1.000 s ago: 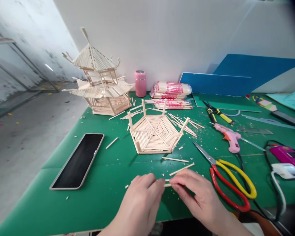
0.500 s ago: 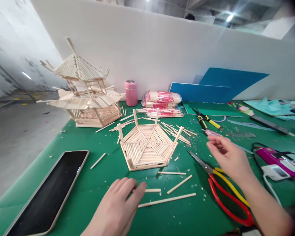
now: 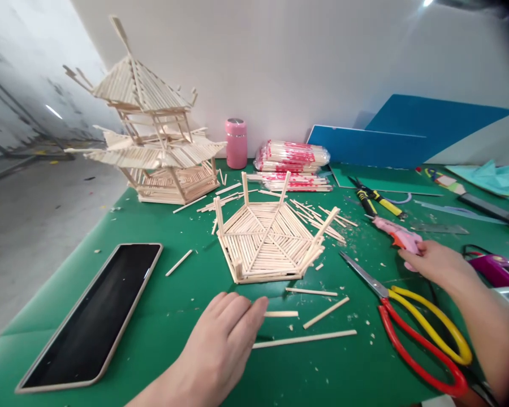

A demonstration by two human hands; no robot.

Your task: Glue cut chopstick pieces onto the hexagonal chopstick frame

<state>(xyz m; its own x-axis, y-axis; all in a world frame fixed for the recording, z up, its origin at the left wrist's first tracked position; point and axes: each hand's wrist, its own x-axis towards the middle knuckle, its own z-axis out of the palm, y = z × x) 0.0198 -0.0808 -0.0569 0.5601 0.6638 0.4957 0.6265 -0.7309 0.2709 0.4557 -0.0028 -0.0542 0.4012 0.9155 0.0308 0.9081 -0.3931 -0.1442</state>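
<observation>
My left hand is closed, thumb and fingers pinching a short wooden stick whose end sticks out to the right. My right hand closes round the handle of a pink hot glue gun, which lies low over the table with its nozzle toward the left. Between and beyond the hands sits a hexagonal base of wooden sticks with short upright posts at its corners. A longer stick and other loose pieces lie just in front of it. Red-and-yellow-handled scissors lie open beside my right forearm.
A two-tiered stick pavilion stands at the back left, near a pink flask and packs of sticks. A phone lies at left. Pliers and blue boards are at back right.
My right hand has come down from above the table onto the glue gun's handle. The left hand stays low, pinching the stick. The view has tilted down.
</observation>
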